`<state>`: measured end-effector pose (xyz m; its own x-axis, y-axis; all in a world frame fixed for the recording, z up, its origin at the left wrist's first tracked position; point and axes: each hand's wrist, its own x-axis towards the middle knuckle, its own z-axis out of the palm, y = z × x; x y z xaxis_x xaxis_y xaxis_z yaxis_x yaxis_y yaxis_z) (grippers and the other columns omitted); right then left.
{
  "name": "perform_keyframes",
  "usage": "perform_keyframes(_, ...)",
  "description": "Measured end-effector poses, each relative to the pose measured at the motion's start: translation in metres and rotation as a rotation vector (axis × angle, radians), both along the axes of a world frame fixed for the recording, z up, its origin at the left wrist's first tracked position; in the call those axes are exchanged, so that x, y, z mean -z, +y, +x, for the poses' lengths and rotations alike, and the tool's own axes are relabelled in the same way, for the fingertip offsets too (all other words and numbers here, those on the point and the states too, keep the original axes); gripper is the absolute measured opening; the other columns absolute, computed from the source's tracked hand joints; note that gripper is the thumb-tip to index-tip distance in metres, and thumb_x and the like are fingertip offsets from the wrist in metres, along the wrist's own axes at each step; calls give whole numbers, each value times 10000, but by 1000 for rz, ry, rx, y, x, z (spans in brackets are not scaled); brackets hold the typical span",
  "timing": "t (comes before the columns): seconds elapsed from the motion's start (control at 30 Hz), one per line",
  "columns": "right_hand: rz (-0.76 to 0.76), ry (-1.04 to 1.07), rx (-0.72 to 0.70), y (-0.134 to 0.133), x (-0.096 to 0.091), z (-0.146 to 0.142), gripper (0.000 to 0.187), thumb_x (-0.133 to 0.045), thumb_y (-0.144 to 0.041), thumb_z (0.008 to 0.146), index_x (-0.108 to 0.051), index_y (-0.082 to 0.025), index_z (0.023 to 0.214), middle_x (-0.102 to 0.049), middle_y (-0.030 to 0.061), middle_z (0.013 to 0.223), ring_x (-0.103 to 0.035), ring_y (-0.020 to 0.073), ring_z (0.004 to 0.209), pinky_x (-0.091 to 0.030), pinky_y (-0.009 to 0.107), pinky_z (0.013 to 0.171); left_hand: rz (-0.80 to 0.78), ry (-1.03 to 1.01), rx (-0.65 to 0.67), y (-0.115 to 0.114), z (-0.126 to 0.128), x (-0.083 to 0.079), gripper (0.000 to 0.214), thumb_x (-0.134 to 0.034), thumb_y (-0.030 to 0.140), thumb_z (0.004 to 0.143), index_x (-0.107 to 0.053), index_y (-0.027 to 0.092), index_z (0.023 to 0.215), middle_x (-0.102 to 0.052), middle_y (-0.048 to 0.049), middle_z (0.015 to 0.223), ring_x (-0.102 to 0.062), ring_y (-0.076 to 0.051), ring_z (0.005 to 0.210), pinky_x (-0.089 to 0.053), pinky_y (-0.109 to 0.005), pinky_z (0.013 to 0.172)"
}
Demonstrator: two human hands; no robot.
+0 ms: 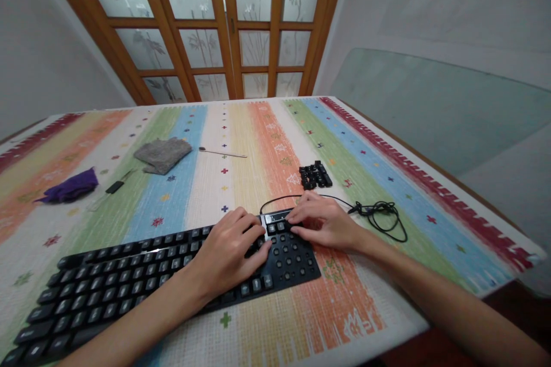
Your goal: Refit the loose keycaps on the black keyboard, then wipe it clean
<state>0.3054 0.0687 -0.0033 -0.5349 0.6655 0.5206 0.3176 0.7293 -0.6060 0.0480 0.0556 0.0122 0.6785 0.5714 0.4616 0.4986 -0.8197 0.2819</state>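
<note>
A black keyboard [129, 275] lies slantwise on the striped tablecloth near me. Many keys at its right end, the number pad, are off, leaving bare sockets. My left hand [230, 249] rests on the keyboard just left of the number pad, fingers bent down onto the keys. My right hand [321, 221] is at the pad's top right corner, its fingertips pressed together on a key there. A small pile of loose black keycaps [315, 175] lies beyond my right hand. The keyboard's black cable [379, 215] coils to the right.
A grey cloth [162, 154] and a purple cloth [71, 186] lie at the far left, with a small black tool [114, 187] between them. A thin stick [224, 153] lies mid-table. The table's right edge [473, 195] drops off near a wall.
</note>
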Motion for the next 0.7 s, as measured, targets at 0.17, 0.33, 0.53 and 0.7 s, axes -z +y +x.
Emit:
perform_keyframes(0.17,96,-85,-1,-5,-6,-3,110,-627,-153,877,-711,-219,903,-723,43,885,-593,187,830,-499,399,778,-13,-6,-1,0,0,-1,122,-575,234,924,-666,160,955,-669,-72,891,-561,-215,860,-523,-384,756)
perform_keyframes(0.33,131,-227,121,-11,-6,-7,95,-626,-191,853,-694,-206,788,-641,79,991,-524,225,907,-453,415,785,-16,-11,2,0,0,0,127,-570,228,926,-660,158,983,-674,-77,920,-560,-221,878,-527,-400,770)
perform_keyframes(0.53,112,-237,83,-10,-4,-7,107,-630,-223,855,-685,-195,767,-608,81,991,-519,221,909,-449,421,812,-27,6,0,-1,0,0,133,-572,229,925,-657,156,997,-677,-79,951,-561,-229,906,-528,-417,793)
perform_keyframes(0.7,85,-122,155,-6,-14,4,125,-603,-215,893,-719,-230,935,-626,76,1028,-541,228,960,-466,432,831,-22,-5,-24,0,0,-5,148,-564,228,918,-662,162,1006,-689,-81,944,-579,-232,903,-536,-424,795)
